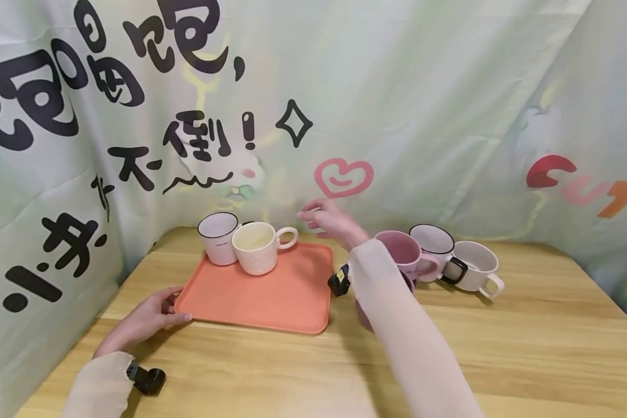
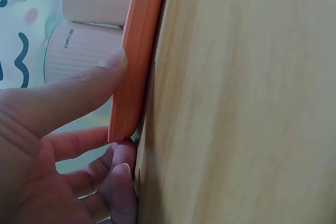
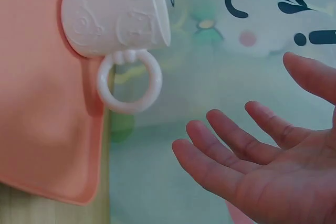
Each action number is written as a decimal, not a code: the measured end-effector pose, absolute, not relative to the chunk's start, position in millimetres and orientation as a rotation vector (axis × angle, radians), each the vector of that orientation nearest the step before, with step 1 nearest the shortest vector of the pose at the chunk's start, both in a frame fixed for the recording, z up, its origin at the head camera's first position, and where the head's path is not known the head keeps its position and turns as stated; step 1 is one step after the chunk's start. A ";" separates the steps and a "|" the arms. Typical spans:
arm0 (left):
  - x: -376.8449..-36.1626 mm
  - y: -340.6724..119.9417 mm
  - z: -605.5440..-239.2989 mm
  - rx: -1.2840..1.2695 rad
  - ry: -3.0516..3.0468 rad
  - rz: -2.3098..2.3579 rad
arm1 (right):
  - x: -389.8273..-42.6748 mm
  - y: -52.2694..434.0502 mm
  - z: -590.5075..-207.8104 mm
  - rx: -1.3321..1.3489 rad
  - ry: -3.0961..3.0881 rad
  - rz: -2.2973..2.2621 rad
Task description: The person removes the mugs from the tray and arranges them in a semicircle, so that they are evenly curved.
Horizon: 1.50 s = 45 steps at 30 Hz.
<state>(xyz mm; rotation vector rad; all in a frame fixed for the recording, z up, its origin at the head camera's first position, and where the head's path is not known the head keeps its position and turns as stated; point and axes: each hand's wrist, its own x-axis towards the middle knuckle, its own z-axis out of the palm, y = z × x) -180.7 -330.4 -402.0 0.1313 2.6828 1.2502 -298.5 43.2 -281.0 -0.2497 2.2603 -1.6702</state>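
Note:
An orange-pink tray (image 1: 261, 299) lies on the wooden table, its front left corner pinched by my left hand (image 1: 148, 316). In the left wrist view the thumb (image 2: 100, 80) presses the tray's side wall while the fingers meet the corner. On the tray's back left part stand a white mug with a dark rim (image 1: 220, 244) and a cream embossed mug (image 1: 256, 252), side by side. My right hand (image 1: 331, 220) is raised beyond the tray's back right corner, fingers spread and holding nothing. The cream mug's ring handle (image 3: 129, 81) points toward it.
Right of the tray stand a pink-purple mug (image 1: 397, 247), another dark-rimmed white mug (image 1: 431, 241) and a white mug with its handle forward (image 1: 475, 264). My right sleeve (image 1: 402, 325) partly covers another purple mug (image 1: 363, 316). A printed curtain (image 1: 397, 104) hangs behind the table.

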 end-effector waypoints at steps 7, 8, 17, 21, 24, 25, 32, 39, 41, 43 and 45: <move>-182.6 -334.6 -400.9 0.139 2.733 1.195 | -301.9 25.6 -286.3 -0.276 2.202 -1.680; -183.2 -334.4 -400.8 0.139 2.736 1.192 | -302.4 23.4 -287.0 -0.277 2.204 -1.679; -188.9 -329.7 -395.2 0.176 2.756 1.176 | -311.3 7.2 -297.8 -0.269 2.266 -1.693; -188.8 -328.5 -395.0 0.169 2.751 1.166 | -312.3 1.2 -308.1 -0.261 2.301 -1.710; -188.3 -328.1 -394.8 0.152 2.746 1.170 | -312.8 -3.3 -313.7 -0.255 2.309 -1.718; -188.2 -328.3 -394.6 0.157 2.749 1.165 | -313.0 -4.7 -315.5 -0.255 2.311 -1.720; -188.1 -329.2 -395.4 0.163 2.754 1.147 | -312.1 -12.0 -327.0 -0.297 2.456 -1.657; -185.9 -330.5 -398.1 0.139 2.750 1.140 | -304.2 -11.8 -337.3 -0.228 2.423 -1.691; -185.7 -330.4 -398.2 0.139 2.739 1.148 | -301.7 -11.1 -342.8 -0.193 2.363 -1.733; -185.4 -329.9 -398.6 0.139 2.729 1.160 | -298.8 -10.7 -348.1 -0.182 2.307 -1.760; -184.9 -329.1 -399.5 0.142 2.719 1.171 | -295.0 -11.0 -352.8 -0.173 2.222 -1.805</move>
